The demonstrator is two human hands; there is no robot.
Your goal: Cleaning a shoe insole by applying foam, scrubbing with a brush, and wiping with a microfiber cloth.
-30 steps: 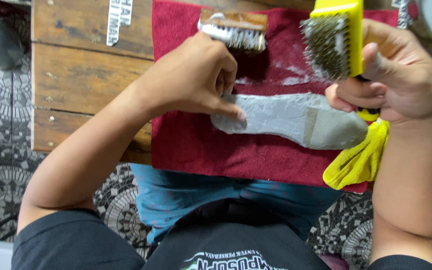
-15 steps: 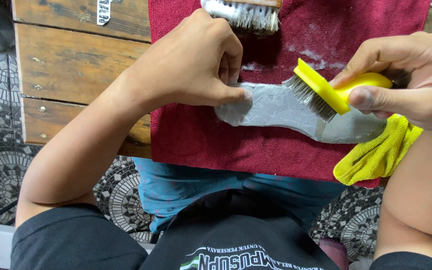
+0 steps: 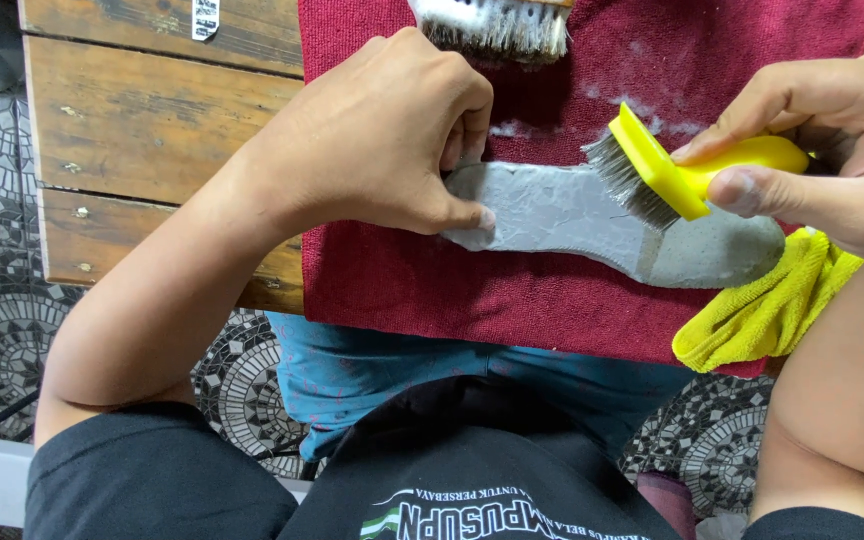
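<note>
The hands work together: the left hand (image 3: 382, 140) pins the thin, probably floppy grey insole (image 3: 572, 215) flat by its end on the red cloth (image 3: 402, 270) over the counter (image 3: 152, 130), while the right hand (image 3: 832, 150) clamps a yellow wire brush (image 3: 662, 175) on its middle.

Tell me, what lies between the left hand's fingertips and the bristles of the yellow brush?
In the head view, only a bare stretch of the grey insole lies between the left hand and the yellow brush.

Black short-sleeved T-shirt (image 3: 152, 480) here, white and green print across its chest. Blue trousers (image 3: 372, 385) below, faintly speckled. Both forearms bare, no watch, no rings on the left hand (image 3: 382, 140) or right hand (image 3: 832, 150).
</note>
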